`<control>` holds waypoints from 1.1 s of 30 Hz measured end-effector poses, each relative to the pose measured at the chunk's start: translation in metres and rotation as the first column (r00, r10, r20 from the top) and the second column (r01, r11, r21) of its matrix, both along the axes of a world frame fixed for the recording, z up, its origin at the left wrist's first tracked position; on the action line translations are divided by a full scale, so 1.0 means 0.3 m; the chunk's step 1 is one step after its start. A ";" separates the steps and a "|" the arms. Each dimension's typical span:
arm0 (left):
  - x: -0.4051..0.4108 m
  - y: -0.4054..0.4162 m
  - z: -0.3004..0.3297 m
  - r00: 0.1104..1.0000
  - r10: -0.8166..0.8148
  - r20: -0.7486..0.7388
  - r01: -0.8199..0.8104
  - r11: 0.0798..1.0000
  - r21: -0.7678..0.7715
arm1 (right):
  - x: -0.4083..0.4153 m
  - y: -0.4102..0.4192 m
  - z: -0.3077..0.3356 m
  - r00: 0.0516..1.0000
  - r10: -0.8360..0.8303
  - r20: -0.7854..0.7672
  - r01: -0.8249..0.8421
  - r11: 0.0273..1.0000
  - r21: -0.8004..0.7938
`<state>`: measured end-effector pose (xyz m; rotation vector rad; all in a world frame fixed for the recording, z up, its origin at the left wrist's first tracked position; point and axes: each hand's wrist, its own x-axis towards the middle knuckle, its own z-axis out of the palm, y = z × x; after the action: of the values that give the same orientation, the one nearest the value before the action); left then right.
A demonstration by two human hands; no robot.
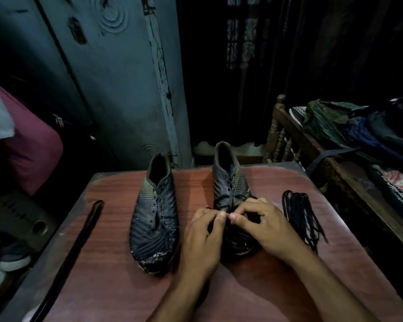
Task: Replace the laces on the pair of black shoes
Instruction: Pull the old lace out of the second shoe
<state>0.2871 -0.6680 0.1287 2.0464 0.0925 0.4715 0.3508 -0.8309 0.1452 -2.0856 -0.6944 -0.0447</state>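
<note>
- Two shoes [154,212] stand on my bench [116,263].
- Left hand [201,238] and right hand [263,225] fingers pinch a lace [221,198] over the right shoe [230,182].
- Spare laces [300,216] lie just beside it.

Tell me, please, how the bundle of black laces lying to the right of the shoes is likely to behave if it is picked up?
The bundle of black laces would probably go limp and dangle, since its thin strands already fan out loosely on the table. It looks light for its size. Loose ends near the table's edge might trail or snag.
</note>
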 end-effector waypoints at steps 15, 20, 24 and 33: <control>-0.003 0.022 0.022 0.998 -0.035 -0.045 0.027 0.984 -0.179 | -0.015 0.020 0.021 0.990 -0.074 -0.123 0.087 0.991 0.100; -0.008 0.017 0.033 0.990 -0.134 -0.054 0.127 0.984 -0.122 | -0.003 0.033 0.018 0.982 -0.126 -0.142 0.143 0.983 0.113; -0.004 0.006 0.032 0.981 -0.178 -0.075 0.168 0.977 -0.128 | 0.004 0.041 0.009 0.980 -0.165 -0.111 0.172 0.983 0.060; 0.017 0.002 0.014 0.995 -0.060 -0.076 0.048 0.987 -0.155 | 0.002 -0.001 0.041 0.980 0.088 -0.178 -0.072 0.993 0.097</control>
<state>0.2921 -0.6674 0.1328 1.9118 0.1178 0.3383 0.3514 -0.8312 0.1573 -1.9450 -0.6517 0.1551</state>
